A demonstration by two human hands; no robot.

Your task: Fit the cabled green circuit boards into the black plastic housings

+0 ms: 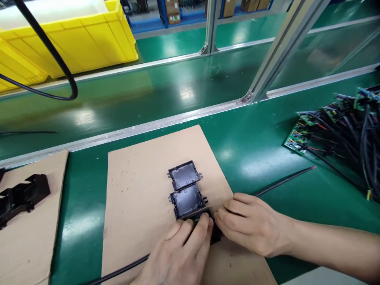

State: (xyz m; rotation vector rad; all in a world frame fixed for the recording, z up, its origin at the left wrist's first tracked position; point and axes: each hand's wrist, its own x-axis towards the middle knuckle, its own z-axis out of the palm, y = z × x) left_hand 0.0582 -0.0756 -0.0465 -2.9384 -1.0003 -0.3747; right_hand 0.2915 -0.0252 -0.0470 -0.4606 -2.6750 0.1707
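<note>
Three small black plastic cases lie in a row on a cardboard sheet (133,190). The far case (183,175) and the middle case (189,200) are open-topped, with nothing inside. Over the nearest case (216,234), my left hand (184,251) presses with bunched fingertips; a bit of green shows beneath them, mostly hidden. At that case's right side is my right hand (252,223), its fingers pinched around a black cable (285,183) that runs out behind it to a reddish tip. Another length of black cable (121,270) emerges left of my left hand.
Circuit boards with black cables (335,130) are piled at the right. More black plastic parts (26,198) lie on a second cardboard sheet (38,245) at left. Metal frame posts (276,55), a yellow bin (83,43) and a hanging black cable (63,69) stand beyond.
</note>
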